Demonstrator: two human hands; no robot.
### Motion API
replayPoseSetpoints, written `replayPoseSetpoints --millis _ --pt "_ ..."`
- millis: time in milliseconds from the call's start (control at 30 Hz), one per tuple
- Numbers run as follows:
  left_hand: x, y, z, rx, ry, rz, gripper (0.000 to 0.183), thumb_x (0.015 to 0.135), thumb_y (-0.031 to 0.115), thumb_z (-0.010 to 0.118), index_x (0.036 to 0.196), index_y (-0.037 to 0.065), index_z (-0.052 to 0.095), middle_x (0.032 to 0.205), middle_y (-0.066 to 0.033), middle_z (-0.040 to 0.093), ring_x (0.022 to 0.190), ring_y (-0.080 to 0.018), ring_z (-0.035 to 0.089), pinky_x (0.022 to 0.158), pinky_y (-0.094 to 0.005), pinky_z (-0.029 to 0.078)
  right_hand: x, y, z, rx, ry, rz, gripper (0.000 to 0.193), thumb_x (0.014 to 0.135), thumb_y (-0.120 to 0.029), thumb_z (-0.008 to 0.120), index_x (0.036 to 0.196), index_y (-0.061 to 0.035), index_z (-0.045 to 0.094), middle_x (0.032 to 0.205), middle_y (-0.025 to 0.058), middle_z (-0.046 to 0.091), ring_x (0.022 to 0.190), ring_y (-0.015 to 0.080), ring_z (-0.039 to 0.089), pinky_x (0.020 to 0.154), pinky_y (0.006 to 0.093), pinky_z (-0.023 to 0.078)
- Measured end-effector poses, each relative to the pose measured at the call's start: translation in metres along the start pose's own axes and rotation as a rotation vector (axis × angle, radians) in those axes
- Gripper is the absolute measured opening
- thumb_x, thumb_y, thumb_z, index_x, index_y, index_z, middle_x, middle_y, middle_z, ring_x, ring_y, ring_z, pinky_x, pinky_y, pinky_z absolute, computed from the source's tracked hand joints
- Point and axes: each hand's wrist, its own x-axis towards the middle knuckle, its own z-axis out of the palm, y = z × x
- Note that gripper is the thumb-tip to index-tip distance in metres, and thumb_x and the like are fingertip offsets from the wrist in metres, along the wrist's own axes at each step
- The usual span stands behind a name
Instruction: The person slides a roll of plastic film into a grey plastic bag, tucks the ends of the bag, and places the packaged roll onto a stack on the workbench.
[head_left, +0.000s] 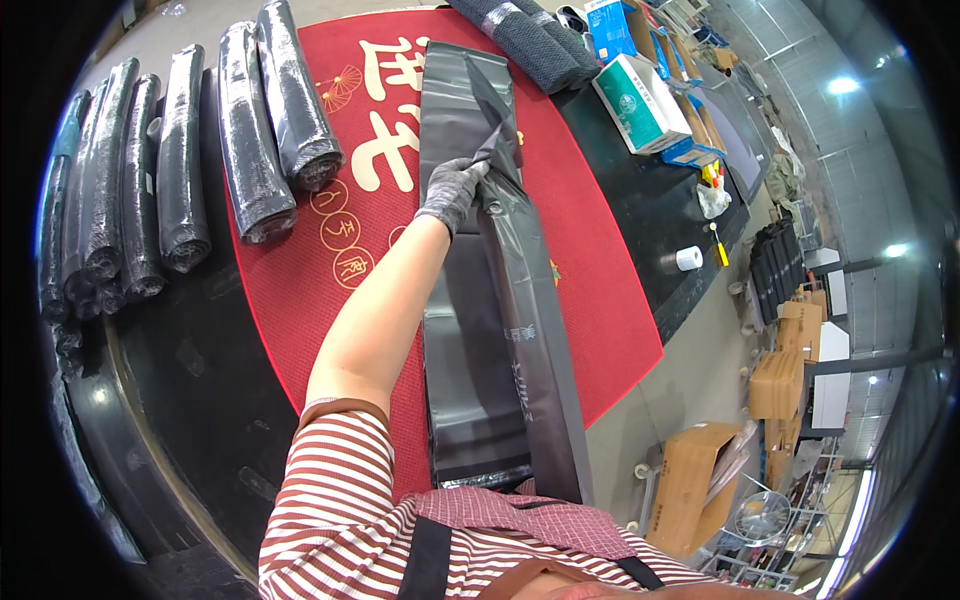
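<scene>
At the far left, a row of black rolls (183,150) in clear film is being carried by the black counter (210,370). Two more wrapped rolls (256,130) are being laid against the left part of a red mat (610,330), on which pale lettering is being displayed. Above the mat, a bare forearm (378,310) is being stretched forward from a striped sleeve (338,470). A fold of a long black plastic sheet (522,270) is being pinched by the left grip (452,192), gray-gloved and closed; lengthwise along the mat's middle, the sheet is being supported. The right grip is not being shown, so its state cannot be told. Further right, a green and white box (640,103), a white roll (689,258) and a yellow-handled tool (719,245) are being held by the counter. Beyond it, brown cartons (777,385) are being kept near a fan (762,516).
</scene>
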Motion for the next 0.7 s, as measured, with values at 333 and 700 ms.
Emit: replayPoseSetpoints --millis 333,700 --pt "-0.134 -0.075 0.004 -0.051 -0.186 -0.005 0.069 0.073 0.023 0.080 0.129 0.008 0.043 0.104 -0.0062 0.063 0.089 -0.0152 0.060 0.077 -0.0324 0.051 -0.035 0.003 0.004 -0.041 -0.110 -0.112 0.060 0.081 -0.046 0.067 0.124 -0.0061 0.053 0.112 0.0131 0.062 0.099 0.0250 0.061 0.088 0.0380 0.050" --pt "-0.402 -0.094 -0.017 0.027 -0.635 -0.616 0.084 0.078 0.042 0.074 0.140 0.010 0.029 0.124 -0.0057 0.053 0.111 -0.0212 0.051 0.084 -0.0353 0.047 -0.010 0.058 -0.014 -0.678 -0.001 -0.486 0.058 0.083 -0.045 0.068 0.115 0.0022 0.055 0.098 0.0101 0.063 0.084 0.0197 0.060 0.078 0.0347 0.049"
